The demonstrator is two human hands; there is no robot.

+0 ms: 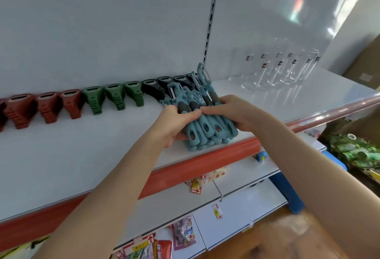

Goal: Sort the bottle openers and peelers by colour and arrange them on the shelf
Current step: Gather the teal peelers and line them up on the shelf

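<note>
A bundle of several light blue peelers (207, 129) with dark grey grips lies on the white shelf (82, 156) near its front edge. My left hand (176, 125) grips the bundle from the left, and my right hand (230, 110) grips it from the right, thumbs meeting on top. Along the back wall stands a row of bottle openers grouped by colour: red ones (49, 106) at the left, green ones (113, 96) in the middle, black ones (162, 88) just behind the peelers. The peelers' blade ends rise in front of the black openers.
Several clear glasses (277, 69) with dark labels stand at the back right of the shelf. A red price rail (195, 166) runs along the shelf's front. Lower shelves hold packaged goods (183, 234). Green items (357, 149) lie in a bin at the right.
</note>
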